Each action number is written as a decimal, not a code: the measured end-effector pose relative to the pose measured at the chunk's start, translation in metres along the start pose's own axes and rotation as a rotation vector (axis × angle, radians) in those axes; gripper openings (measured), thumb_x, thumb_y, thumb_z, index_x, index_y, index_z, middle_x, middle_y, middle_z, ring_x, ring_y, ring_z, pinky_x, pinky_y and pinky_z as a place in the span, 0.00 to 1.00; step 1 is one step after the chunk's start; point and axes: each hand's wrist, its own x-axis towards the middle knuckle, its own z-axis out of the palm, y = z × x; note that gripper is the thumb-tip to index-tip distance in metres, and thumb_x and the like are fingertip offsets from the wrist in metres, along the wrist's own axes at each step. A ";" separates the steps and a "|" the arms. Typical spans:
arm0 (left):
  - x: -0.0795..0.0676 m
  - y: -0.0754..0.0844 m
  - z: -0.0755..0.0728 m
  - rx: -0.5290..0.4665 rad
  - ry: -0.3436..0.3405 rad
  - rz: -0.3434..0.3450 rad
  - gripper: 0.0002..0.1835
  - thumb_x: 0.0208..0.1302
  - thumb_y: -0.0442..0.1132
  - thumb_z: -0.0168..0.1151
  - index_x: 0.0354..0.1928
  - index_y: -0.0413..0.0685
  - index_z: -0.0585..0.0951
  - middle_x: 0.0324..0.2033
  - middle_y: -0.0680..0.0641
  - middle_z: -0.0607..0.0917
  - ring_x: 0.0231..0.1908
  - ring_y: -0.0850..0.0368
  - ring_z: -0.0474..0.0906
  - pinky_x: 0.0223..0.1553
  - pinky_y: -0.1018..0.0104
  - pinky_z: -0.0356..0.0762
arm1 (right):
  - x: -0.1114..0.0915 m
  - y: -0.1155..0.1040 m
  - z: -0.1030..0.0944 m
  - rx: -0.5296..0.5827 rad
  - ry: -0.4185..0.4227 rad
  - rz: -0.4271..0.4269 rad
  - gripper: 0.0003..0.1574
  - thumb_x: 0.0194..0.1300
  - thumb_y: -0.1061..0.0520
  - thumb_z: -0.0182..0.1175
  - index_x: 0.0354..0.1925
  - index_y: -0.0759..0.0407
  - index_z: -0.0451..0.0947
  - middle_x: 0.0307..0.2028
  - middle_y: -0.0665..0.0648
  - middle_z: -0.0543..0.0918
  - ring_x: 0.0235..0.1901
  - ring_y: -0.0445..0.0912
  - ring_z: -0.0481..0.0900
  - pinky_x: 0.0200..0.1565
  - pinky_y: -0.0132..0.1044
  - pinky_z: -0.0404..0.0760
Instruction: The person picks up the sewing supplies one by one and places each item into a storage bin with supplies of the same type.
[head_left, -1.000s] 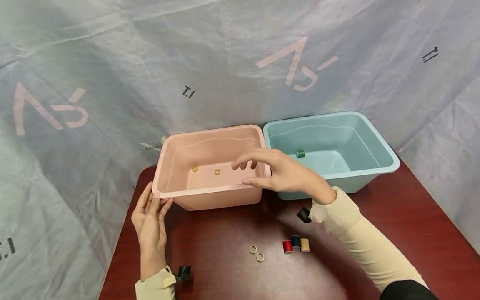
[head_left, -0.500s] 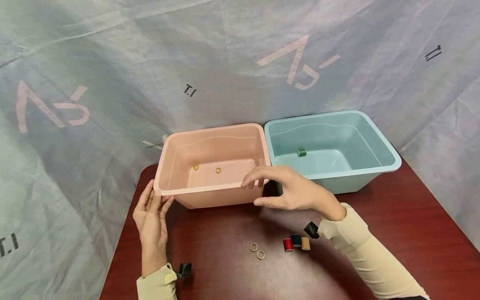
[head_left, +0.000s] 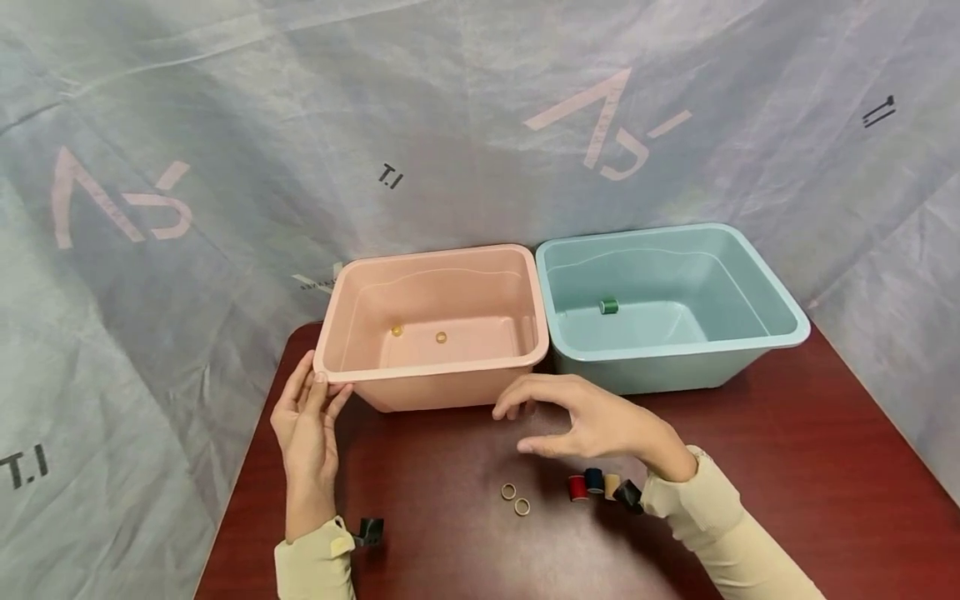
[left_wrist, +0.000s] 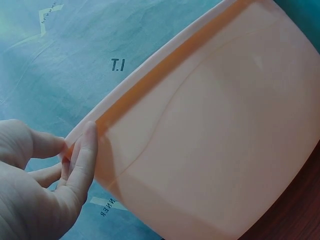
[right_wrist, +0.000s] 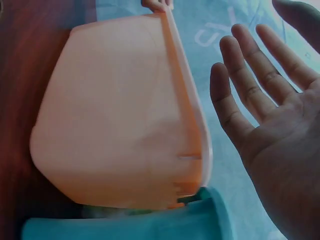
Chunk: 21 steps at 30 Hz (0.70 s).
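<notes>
My left hand (head_left: 306, 433) pinches the front left corner of the pink plastic bin (head_left: 431, 375); the left wrist view shows the thumb and fingers (left_wrist: 87, 155) at its rim. Held over the table in front of the bins, my right hand (head_left: 592, 421) has its fingers apart and nothing in them. Two small rings (head_left: 522, 513) lie on the table below and left of it. Close by stand a red thread spool (head_left: 577, 488), a dark blue spool (head_left: 594, 480) and a beige spool (head_left: 611, 487), the last partly hidden by the wrist camera.
To the right of the pink bin, a light blue bin (head_left: 675, 371) holds a green thread spool (head_left: 609, 307). Two yellowish rings (head_left: 441, 342) lie inside the pink bin. A grey cloth (head_left: 465, 125) hangs behind the reddish-brown table (head_left: 435, 500).
My right hand has come back from over the pink bin, moving toward me and down over the table. The left hand keeps its hold on the rim.
</notes>
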 end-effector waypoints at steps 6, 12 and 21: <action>0.001 0.000 0.001 0.004 0.001 -0.003 0.26 0.71 0.30 0.64 0.71 0.40 0.76 0.52 0.39 0.78 0.31 0.56 0.85 0.39 0.65 0.92 | -0.008 0.010 0.015 0.002 0.004 -0.003 0.23 0.70 0.56 0.70 0.61 0.50 0.79 0.55 0.46 0.85 0.54 0.41 0.83 0.54 0.36 0.87; 0.001 0.000 -0.002 -0.001 -0.002 -0.008 0.27 0.71 0.30 0.64 0.71 0.40 0.76 0.53 0.39 0.78 0.32 0.56 0.85 0.40 0.64 0.92 | -0.013 0.025 0.032 -0.001 -0.014 -0.005 0.22 0.71 0.54 0.70 0.61 0.49 0.79 0.54 0.45 0.85 0.50 0.37 0.83 0.50 0.35 0.88; 0.003 0.002 0.000 -0.004 -0.007 -0.011 0.27 0.71 0.30 0.64 0.71 0.40 0.76 0.51 0.39 0.78 0.31 0.55 0.84 0.40 0.64 0.92 | -0.014 0.047 0.050 0.040 -0.093 0.019 0.24 0.70 0.59 0.69 0.61 0.51 0.77 0.53 0.49 0.85 0.46 0.39 0.83 0.49 0.34 0.88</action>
